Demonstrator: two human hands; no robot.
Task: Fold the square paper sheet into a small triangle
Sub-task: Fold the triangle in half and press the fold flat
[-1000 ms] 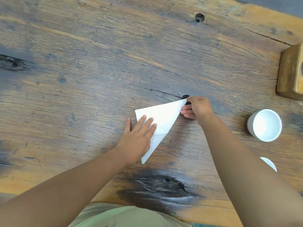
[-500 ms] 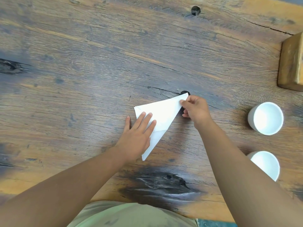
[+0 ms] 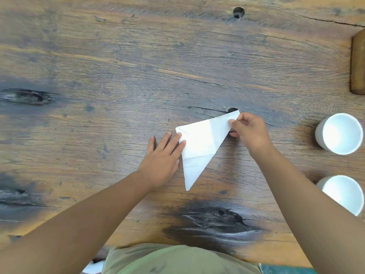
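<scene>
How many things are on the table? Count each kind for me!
Folded paper: 1
White cups: 2
Wooden block: 1
Total: 4

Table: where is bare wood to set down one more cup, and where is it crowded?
The table is bare left of the left hand and beyond the paper toward the far edge. A narrower strip lies between the right hand and the upper cup. Crowded: the right edge, where that cup, the lower cup and the wooden block stand.
</scene>
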